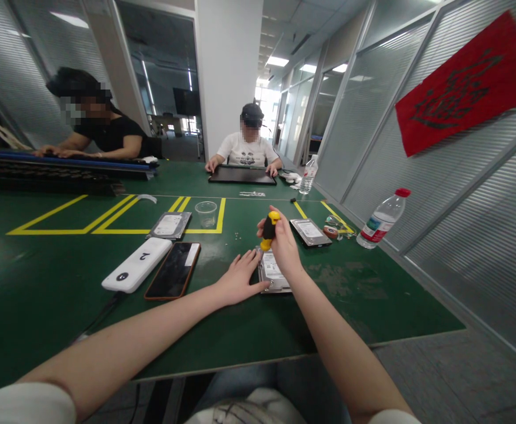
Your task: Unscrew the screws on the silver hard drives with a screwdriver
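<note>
A hard drive (272, 268) lies label up on the green table in front of me, partly hidden by both hands. My right hand (284, 241) is closed around a yellow and black screwdriver (269, 231), held nearly upright over the drive's far left part; its tip is hidden. Against the drive's left side rests my left hand (242, 275), fingers stretched out and thumb on the near edge. Several tiny screws (237, 236) lie on the table just beyond my left hand.
Hard drives (169, 225) (310, 232) lie left and right, near a plastic cup (206, 214). A white power bank (136, 266) and phone (173, 271) are on the left; a tape roll (330, 231) and bottle (382, 219) on the right. Two people sit across.
</note>
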Tool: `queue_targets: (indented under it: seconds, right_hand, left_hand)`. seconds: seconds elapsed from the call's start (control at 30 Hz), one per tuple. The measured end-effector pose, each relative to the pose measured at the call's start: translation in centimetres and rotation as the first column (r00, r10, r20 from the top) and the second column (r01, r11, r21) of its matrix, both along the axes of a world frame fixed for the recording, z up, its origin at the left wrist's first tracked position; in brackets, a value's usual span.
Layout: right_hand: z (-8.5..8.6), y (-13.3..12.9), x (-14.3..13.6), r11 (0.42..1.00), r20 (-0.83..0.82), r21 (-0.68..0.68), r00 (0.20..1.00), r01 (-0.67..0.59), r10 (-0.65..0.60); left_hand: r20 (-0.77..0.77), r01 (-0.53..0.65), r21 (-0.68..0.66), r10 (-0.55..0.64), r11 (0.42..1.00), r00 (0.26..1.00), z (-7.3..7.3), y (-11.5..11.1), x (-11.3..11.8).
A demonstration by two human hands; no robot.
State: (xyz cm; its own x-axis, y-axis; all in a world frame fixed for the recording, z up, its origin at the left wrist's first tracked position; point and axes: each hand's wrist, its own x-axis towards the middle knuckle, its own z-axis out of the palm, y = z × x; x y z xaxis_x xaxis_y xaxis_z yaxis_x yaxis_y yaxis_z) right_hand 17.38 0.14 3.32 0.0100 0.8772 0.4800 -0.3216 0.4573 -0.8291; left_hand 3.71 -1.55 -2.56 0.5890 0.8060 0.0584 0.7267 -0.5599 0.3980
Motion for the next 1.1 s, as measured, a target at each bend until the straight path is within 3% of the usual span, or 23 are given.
queue_targets:
  seconds: [0.23,0.4,0.7,1.1]
  right_hand:
    - [0.01,-0.23,-0.15,0.996,0.013,0.003,0.996,0.088,-0.088]
    - [-0.05,-0.08,0.18,0.988,0.138,0.041,0.979,0.148,-0.152]
    - [-0.59,-0.02,0.11,1.000,0.032,0.001,0.999,0.001,-0.001]
    - [0.18,-0.74,-0.06,0.983,0.200,0.063,0.963,0.170,-0.179]
  left_hand:
    - [0.006,0.001,-0.004,-0.001,1.000,1.000,-0.18,0.10,-0.08]
    - [0.000,0.003,-0.007,-0.003,1.000,1.000,-0.14,0.05,-0.05]
    - [0.029,0.011,0.005,-0.011,1.000,1.000,-0.30,0.12,-0.09]
    - [0.039,0.012,0.007,-0.013,1.000,0.999,-0.47,0.16,-0.10]
